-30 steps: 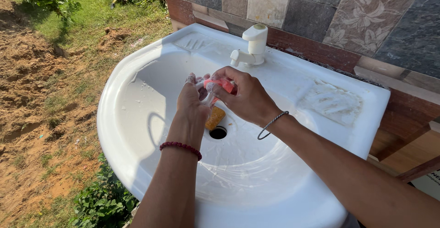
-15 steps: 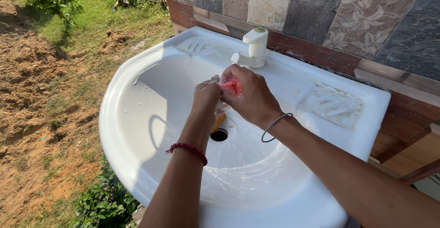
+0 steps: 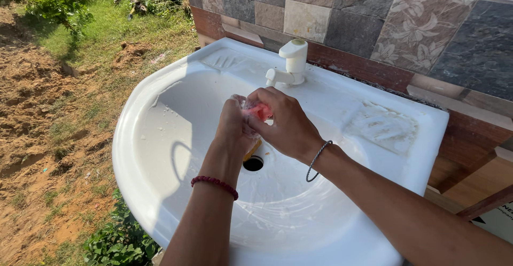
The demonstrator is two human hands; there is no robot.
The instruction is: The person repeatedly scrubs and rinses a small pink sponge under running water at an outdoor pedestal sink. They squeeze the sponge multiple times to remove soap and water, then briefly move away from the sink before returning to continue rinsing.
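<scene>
Both my hands meet over the middle of a white washbasin (image 3: pixel 160 138), just above its drain hole (image 3: pixel 253 163). My right hand (image 3: pixel 286 124) grips a small pink bar of soap (image 3: pixel 261 111) and presses it against my left hand (image 3: pixel 234 127), which is foamy and closed around the bar's other side. A red bead bracelet sits on my left wrist, a metal bangle on my right. Something yellow-orange shows under my left hand near the drain; I cannot tell what it is.
A white tap (image 3: pixel 291 63) stands at the basin's back rim, no water running. A moulded soap dish (image 3: pixel 382 127) is on the right shelf. A tiled wall (image 3: pixel 406 25) rises behind. Bare earth, grass (image 3: pixel 48 111) and a low plant (image 3: pixel 120 239) lie left.
My hands have kept rubbing the soap between them; the left hand has turned and closed more around it. The view has shifted a little to the left.
</scene>
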